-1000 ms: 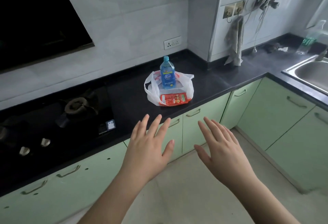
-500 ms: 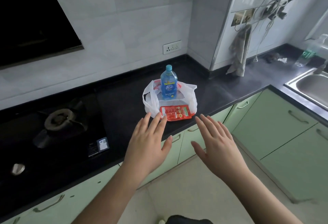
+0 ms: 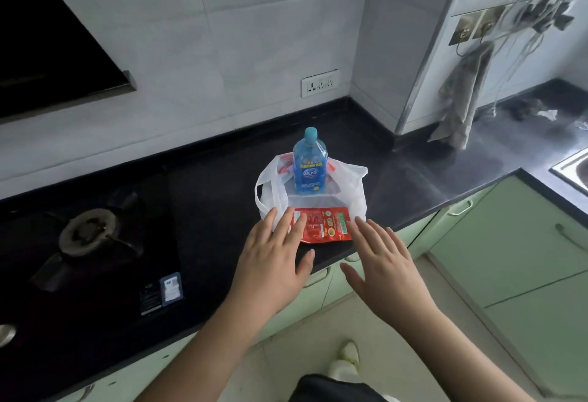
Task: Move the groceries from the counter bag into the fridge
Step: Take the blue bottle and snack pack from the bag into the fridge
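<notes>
A white plastic bag (image 3: 356,191) lies spread on the black counter (image 3: 222,185). A blue bottle (image 3: 309,166) with a blue cap stands upright in it. A flat red packet (image 3: 324,225) lies at the bag's front edge. My left hand (image 3: 273,258) reaches forward with fingers straight and spread, its fingertips over the packet's left end and the bag. My right hand (image 3: 385,261) is stretched out just right of the packet, fingers straight, holding nothing. The fridge is out of view.
A gas hob (image 3: 86,236) fills the counter's left part. A wall socket (image 3: 319,83) sits behind the bag. A grey cloth (image 3: 461,108) hangs at the corner, and a sink (image 3: 572,169) is at the far right. Green cupboards (image 3: 509,242) run below the counter.
The view has come closer to the counter. Both hands have moved forward, from short of the counter edge to the red packet and the bag's front.
</notes>
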Motion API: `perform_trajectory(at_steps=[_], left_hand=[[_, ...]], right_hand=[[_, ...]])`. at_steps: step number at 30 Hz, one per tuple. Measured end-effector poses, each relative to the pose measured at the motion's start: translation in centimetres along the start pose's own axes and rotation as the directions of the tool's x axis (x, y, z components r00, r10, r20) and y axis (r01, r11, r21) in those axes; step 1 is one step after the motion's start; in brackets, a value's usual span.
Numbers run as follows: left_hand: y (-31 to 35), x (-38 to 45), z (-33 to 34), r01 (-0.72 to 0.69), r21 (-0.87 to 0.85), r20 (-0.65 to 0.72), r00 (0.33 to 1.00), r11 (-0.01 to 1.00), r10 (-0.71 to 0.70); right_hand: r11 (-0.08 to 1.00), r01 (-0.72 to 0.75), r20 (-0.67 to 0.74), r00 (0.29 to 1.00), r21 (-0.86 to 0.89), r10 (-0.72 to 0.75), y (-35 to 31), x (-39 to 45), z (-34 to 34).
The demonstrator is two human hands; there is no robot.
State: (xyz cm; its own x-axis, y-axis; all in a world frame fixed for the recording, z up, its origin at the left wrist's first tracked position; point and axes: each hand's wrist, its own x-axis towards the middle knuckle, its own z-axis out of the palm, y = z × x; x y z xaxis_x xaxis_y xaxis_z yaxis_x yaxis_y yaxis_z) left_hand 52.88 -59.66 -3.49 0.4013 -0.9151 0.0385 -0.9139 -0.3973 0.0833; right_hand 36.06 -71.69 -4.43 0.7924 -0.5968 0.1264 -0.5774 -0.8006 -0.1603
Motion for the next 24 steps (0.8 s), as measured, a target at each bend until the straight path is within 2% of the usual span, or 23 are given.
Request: perform_trajectory(at_steps=[8, 15, 24], left_hand=[[1.1, 7.1, 1.1, 0.079, 0.060, 0.012, 0.997, 0.995, -0.080], [1.0, 10.7, 2.3, 0.159, 0.077, 0.030, 0.986, 0.984, -0.162], [-1.3, 13.7, 4.0, 0.119, -0.042, 0.007, 0.993, 0.992, -0.118]], right_hand=[[0.996, 0.091, 0.055, 0.994, 0.003, -0.091, 4.7, 7.3, 1.3], [0.979, 0.201, 0.157, 0.966, 0.032, -0.204, 6.5, 11.9, 3.8], [0.977, 0.191, 0.191, 0.960, 0.097, -0.206, 5.6, 15.0, 5.9]])
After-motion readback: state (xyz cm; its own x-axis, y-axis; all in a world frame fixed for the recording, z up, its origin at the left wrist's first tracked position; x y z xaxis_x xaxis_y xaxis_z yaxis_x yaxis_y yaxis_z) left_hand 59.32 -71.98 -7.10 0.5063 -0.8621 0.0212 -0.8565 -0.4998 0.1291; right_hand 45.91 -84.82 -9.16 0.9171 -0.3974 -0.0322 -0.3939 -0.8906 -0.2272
